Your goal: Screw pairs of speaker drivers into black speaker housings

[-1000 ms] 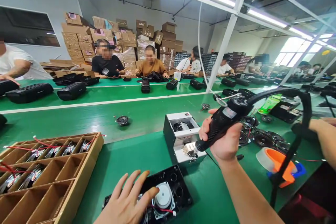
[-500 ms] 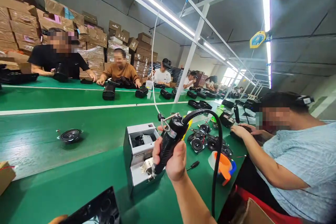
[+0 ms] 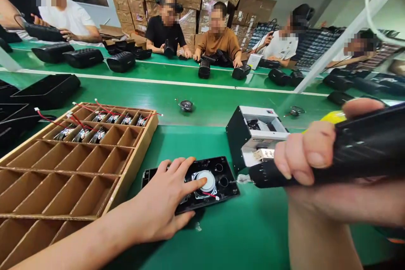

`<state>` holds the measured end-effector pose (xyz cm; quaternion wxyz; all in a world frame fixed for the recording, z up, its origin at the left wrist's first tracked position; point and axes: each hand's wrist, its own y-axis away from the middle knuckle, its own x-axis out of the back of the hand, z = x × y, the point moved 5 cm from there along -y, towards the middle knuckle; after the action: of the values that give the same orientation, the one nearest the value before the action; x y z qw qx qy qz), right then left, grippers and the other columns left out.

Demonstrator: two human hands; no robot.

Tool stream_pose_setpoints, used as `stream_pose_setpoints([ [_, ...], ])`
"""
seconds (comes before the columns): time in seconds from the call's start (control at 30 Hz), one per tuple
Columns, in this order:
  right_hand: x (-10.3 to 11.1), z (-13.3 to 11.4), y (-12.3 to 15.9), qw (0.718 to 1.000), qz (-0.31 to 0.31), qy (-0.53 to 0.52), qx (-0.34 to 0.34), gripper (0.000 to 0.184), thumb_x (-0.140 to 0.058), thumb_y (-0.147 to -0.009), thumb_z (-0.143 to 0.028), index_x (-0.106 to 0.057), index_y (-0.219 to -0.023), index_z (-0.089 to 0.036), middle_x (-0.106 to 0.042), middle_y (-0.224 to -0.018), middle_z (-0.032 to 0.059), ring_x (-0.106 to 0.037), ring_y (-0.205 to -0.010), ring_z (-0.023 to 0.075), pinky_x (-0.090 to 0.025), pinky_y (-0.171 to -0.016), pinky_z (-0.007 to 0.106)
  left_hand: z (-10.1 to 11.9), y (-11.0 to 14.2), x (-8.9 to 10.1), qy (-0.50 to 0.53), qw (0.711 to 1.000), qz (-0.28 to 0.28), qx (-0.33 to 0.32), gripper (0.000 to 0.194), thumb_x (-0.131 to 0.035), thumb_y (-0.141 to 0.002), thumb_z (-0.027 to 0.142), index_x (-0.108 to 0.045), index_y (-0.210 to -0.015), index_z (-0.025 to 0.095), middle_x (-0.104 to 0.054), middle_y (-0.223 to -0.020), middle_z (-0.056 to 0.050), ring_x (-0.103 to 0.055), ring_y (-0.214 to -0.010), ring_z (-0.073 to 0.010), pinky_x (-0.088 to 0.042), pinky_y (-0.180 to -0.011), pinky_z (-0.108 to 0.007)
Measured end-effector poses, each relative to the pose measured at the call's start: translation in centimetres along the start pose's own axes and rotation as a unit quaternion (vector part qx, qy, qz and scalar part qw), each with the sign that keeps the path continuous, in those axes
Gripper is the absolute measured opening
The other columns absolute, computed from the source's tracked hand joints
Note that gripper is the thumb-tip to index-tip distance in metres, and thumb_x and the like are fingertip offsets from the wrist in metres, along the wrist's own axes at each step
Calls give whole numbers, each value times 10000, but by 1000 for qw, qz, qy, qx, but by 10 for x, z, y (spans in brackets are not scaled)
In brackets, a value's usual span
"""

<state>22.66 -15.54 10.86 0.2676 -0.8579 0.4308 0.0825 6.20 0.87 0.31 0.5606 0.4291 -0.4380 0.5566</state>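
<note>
My left hand [image 3: 164,202] lies flat, fingers spread, on a black speaker panel [image 3: 221,179] on the green bench, its fingertips against the silver speaker driver [image 3: 205,182] set in the panel. My right hand [image 3: 311,158] is wrapped round a black electric screwdriver [image 3: 354,152], held nearly level, close to the camera. The tool's tip points left, just right of the panel and below the white screw feeder box [image 3: 253,135].
A cardboard divider tray [image 3: 69,164] at the left holds several drivers with red wires in its far cells. A loose driver [image 3: 186,105] lies on the green belt. Black speaker housings [image 3: 47,90] line the left and far side, where several seated people work before stacked cartons.
The view swung right, then back left and down. My right hand with the screwdriver has come closer and lower toward the panel. My left hand still rests on the panel.
</note>
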Motion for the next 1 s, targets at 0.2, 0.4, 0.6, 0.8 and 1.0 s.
stream_pose_setpoints([
  [0.2, -14, 41, 8, 995, -74, -70, 19, 523, -704, -852, -766, -782, -1118, -323, -595, -581, -27, -487, -405, 126, -424, -413, 258, -1, 1, -6, -11, 1000, -6, -9, 702, -765, -874, 395, -541, -1535, 326, -363, -1618, -209, -456, -1393, -446, -380, -1114, -651],
  [0.4, -8, 60, 10, 996, -52, -77, -17, 545, -768, -770, -789, -788, -1062, -330, -585, -569, -37, -467, -386, 121, -394, -395, 250, -2, -1, -5, -4, 1000, 5, -16, 652, -742, -873, 387, -554, -1493, 323, -365, -1590, -182, -474, -1335, -421, -397, -1087, -620],
  [0.6, -5, 68, 11, 996, -57, -70, -23, 510, -750, -804, -762, -773, -1069, -327, -584, -567, -38, -462, -380, 123, -389, -390, 251, -3, -1, -7, -13, 1000, 15, -19, 666, -754, -846, 401, -562, -1480, 333, -374, -1569, -160, -486, -1290, -409, -410, -1065, -600],
  [0.8, -6, 75, 10, 996, -54, -70, -23, 519, -786, -782, -744, -766, -1075, -316, -595, -577, -40, -476, -393, 118, -393, -392, 237, -3, 0, -8, -12, 999, 22, -21, 687, -761, -836, 386, -560, -1491, 328, -372, -1564, -166, -488, -1286, -413, -421, -1045, -588],
  [1.0, -6, 76, 12, 995, -62, -78, -30, 536, -709, -821, -791, -786, -1070, -322, -602, -594, -31, -485, -399, 123, -415, -404, 246, -1, -1, -7, -7, 1000, 8, -16, 701, -777, -836, 386, -560, -1499, 323, -369, -1568, -189, -479, -1302, -418, -425, -1039, -604],
])
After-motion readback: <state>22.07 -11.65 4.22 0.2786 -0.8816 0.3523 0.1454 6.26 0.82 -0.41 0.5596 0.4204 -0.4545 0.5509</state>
